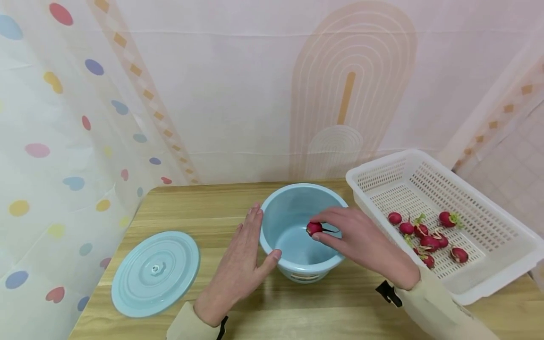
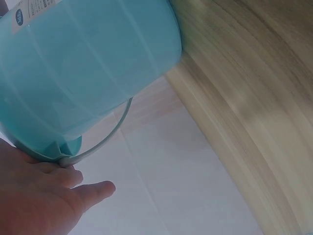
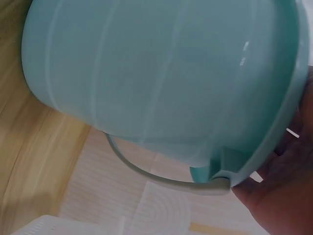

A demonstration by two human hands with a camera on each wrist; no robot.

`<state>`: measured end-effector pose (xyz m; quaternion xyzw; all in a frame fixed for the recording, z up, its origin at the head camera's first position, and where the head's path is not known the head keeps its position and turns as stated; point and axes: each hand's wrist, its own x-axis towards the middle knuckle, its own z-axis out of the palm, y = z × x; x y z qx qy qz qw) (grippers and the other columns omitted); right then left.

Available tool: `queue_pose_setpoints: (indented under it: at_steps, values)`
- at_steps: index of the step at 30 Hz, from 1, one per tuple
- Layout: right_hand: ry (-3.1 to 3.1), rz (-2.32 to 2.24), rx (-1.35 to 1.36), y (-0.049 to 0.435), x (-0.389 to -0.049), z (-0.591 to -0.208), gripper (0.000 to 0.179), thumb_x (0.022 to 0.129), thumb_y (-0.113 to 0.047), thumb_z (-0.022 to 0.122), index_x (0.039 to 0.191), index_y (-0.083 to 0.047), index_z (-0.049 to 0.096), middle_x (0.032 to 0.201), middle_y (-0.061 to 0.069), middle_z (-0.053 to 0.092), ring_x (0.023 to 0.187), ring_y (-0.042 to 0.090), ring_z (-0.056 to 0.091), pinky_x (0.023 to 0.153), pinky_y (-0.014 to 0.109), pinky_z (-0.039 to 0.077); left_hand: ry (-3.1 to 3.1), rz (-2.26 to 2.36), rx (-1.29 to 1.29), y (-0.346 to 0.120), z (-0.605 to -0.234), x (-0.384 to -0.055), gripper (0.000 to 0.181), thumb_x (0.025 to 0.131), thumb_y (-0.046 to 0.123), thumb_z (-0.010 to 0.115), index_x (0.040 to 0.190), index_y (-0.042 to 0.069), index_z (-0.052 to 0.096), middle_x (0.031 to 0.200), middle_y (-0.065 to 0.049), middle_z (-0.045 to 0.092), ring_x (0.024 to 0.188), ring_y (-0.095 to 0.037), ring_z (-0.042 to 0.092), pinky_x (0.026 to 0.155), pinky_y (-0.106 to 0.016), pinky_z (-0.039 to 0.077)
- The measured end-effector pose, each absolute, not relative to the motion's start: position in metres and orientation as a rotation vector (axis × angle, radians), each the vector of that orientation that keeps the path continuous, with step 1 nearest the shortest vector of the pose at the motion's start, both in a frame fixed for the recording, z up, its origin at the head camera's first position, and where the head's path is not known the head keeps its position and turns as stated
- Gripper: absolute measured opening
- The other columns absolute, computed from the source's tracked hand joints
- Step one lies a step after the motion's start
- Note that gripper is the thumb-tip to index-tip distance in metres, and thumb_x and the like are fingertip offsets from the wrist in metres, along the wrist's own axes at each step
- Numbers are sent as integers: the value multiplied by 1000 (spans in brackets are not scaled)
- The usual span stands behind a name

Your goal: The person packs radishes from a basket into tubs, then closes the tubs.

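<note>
A light blue bucket point(image 1: 303, 269) stands upright on the wooden table. My left hand point(image 1: 239, 269) rests at its left rim, fingers straight and thumb along the near edge. In the left wrist view, the left hand point(image 2: 44, 196) lies by the rim where the handle point(image 2: 110, 137) joins. Over the bucket's opening, my right hand point(image 1: 354, 236) pinches a red radish point(image 1: 314, 229) between thumb and fingers, its thin dark root pointing right. The right wrist view shows the right hand point(image 3: 286, 191) beyond the bucket rim, with the radish hidden.
To the right, a white perforated basket point(image 1: 501, 222) holds several radishes point(image 1: 429, 243), some with green stem stubs. A round light blue lid point(image 1: 140, 293) with a small knob lies on the table point(image 1: 212, 203) at left. A patterned curtain point(image 1: 229, 94) hangs behind the table.
</note>
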<state>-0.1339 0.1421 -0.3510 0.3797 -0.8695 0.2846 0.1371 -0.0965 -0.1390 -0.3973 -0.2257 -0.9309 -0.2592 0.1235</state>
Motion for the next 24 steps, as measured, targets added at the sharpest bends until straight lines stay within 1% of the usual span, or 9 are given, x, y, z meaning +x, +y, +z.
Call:
queue_pose_setpoints:
  at_steps: [3,8,11,15,18,21,24]
  values:
    - [-2553,801,1080,140,-138,-352,22,89,-25,83,108,-15,78,100,-11,74,94,11,70,82,35,57,-2715,-756,-659,-139,-397,-97,88,102,47,55,165,1,15,173,-12,14,159,-27,13,124,-54,23]
    - [-2591,768,1047,139,-139,-352,32,90,-27,82,116,-9,77,113,1,77,106,21,72,93,45,57,-2718,-755,-657,-139,-398,-97,88,102,48,54,165,1,15,173,-11,14,159,-27,13,124,-55,24]
    - [-2580,760,1052,141,-135,-352,35,91,-26,81,120,-7,75,119,4,75,112,25,70,97,48,56,-2715,-757,-660,-139,-398,-98,88,102,48,54,165,2,15,173,-12,14,159,-27,14,123,-55,24]
    - [-2566,756,1023,146,-125,-349,37,92,-28,79,124,-9,74,126,3,73,119,26,67,98,49,55,-2703,-762,-668,-139,-398,-98,88,101,46,55,165,1,14,173,-11,13,159,-28,14,124,-56,24]
    - [-2565,762,979,154,-113,-343,39,92,-30,79,126,-14,74,129,-2,71,122,23,65,99,48,55,-2696,-765,-673,-139,-398,-98,88,101,46,55,165,1,14,173,-11,12,159,-28,13,124,-56,24]
    - [-2547,746,951,163,-100,-335,40,90,-30,81,126,-16,74,130,-5,71,124,22,64,99,48,54,-2694,-761,-676,-139,-398,-97,88,101,46,55,165,0,14,173,-12,13,159,-28,13,124,-56,24]
    - [-2520,699,932,174,-87,-326,38,90,-30,81,125,-17,74,129,-7,71,123,19,65,96,47,56,-2696,-748,-677,-139,-399,-97,88,101,46,55,164,0,14,173,-13,13,159,-28,13,123,-56,24]
